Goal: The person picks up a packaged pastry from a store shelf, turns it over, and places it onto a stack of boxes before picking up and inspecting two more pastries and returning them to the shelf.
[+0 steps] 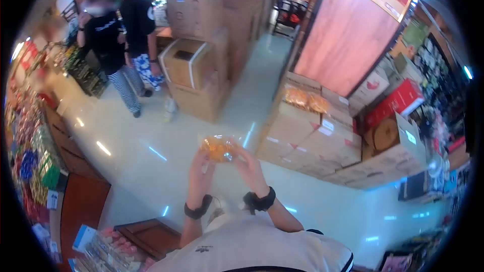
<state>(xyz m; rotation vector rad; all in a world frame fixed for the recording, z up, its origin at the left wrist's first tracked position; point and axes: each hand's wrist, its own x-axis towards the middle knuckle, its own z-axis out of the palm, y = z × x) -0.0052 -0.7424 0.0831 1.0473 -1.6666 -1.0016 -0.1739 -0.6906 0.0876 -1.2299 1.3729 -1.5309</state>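
Note:
A clear, shiny packet with orange contents (218, 148) is held up in front of my body, over the pale floor. My left hand (200, 168) grips its left side, and my right hand (247, 165) grips its right side. Each wrist has a dark band around it. Two similar orange packets (306, 99) lie on top of the cardboard boxes (315, 138) to the right.
Two people (118, 35) stand at the upper left beside tall stacked cartons (194, 70). Colourful goods fill shelves along the left edge. A wooden cabinet (83, 211) is at the lower left. A pink wood-grain panel (343, 35) rises behind the right-hand boxes.

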